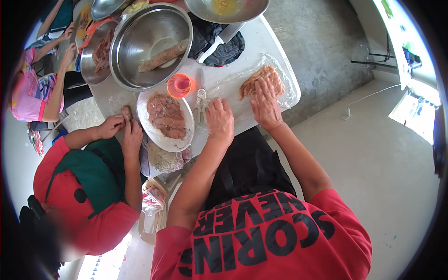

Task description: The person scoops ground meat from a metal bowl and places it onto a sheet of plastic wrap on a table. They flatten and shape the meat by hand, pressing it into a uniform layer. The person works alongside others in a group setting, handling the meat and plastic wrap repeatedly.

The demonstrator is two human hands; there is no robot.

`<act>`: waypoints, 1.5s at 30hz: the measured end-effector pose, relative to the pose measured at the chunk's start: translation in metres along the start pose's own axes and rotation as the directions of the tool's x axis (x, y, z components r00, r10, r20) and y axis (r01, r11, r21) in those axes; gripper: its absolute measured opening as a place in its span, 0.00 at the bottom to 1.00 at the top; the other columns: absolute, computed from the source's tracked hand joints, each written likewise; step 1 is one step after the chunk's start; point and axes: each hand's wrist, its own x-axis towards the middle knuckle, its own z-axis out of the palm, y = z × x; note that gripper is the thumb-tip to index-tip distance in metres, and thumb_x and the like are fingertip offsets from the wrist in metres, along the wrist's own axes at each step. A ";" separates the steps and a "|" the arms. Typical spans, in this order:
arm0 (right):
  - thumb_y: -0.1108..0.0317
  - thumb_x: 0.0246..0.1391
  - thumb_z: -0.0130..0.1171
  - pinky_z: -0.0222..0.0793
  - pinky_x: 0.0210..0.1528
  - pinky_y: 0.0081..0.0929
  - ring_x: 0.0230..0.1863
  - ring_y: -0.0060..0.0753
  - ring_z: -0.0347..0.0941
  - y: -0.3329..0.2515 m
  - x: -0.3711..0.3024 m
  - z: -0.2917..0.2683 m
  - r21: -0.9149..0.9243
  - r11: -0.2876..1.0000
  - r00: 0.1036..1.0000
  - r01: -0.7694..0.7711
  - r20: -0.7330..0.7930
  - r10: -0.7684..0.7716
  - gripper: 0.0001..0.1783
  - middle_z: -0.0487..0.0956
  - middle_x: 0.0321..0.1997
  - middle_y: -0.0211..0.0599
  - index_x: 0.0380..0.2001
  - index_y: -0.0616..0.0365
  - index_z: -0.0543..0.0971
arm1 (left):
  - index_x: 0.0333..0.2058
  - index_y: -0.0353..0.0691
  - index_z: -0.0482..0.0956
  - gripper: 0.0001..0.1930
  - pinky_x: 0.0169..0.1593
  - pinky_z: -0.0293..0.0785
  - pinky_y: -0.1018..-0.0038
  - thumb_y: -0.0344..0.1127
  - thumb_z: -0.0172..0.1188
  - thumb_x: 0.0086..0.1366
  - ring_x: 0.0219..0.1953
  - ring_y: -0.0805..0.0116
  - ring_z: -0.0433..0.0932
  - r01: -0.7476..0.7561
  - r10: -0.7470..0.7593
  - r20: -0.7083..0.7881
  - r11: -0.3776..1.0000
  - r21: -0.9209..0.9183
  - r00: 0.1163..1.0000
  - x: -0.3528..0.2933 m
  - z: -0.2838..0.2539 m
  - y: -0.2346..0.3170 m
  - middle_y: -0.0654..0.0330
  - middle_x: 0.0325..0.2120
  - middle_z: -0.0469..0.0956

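My right hand [266, 103] lies flat, fingers spread, on a flattened mass of pinkish minced meat [272, 74] near the table's right corner. Under the meat is a sheet of clear plastic wrap [228, 91]. To the left, my left hand [220, 119] rests its slightly bent fingers at the wrap's near edge, with nothing visible in them. Beside that hand are scissors with white handles [201, 103], blades pointing away. Further left, a white oval dish [188, 135] holds more minced meat.
An orange cup [180, 85] stands by a large steel bowl [121, 70] containing a meat roll [163, 56]. A white-handled knife [217, 45] lies on black plastic. Another steel bowl [256, 13] is at the far edge. At left, a co-worker's hands [123, 130] handle a small roll.
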 end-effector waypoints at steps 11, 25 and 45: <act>0.64 0.54 0.60 0.44 0.74 0.51 0.75 0.56 0.46 -0.004 0.004 0.005 -0.047 0.998 0.996 0.047 0.081 -0.043 0.37 0.55 0.73 0.48 0.66 0.62 0.61 | 0.59 0.33 0.68 0.29 0.59 0.68 0.64 0.33 0.61 0.59 0.59 0.55 0.65 0.023 -0.027 0.049 0.997 0.074 0.998 -0.002 -0.003 0.002 0.52 0.58 0.65; 0.60 0.54 0.62 0.40 0.76 0.50 0.77 0.48 0.44 -0.011 -0.016 -0.001 -0.048 0.977 0.931 0.207 0.318 -0.181 0.39 0.54 0.75 0.43 0.66 0.59 0.63 | 0.61 0.30 0.66 0.31 0.60 0.67 0.64 0.33 0.61 0.59 0.60 0.52 0.64 -0.010 0.006 0.048 0.996 0.089 0.999 -0.005 -0.002 -0.002 0.49 0.61 0.63; 0.58 0.56 0.61 0.37 0.76 0.51 0.78 0.46 0.42 -0.002 -0.045 -0.034 -0.183 0.956 0.905 0.230 0.400 -0.141 0.37 0.56 0.74 0.40 0.66 0.59 0.63 | 0.58 0.29 0.69 0.27 0.62 0.65 0.60 0.31 0.58 0.60 0.62 0.50 0.64 -0.028 0.028 0.031 1.000 0.004 0.999 -0.010 0.000 -0.006 0.47 0.60 0.64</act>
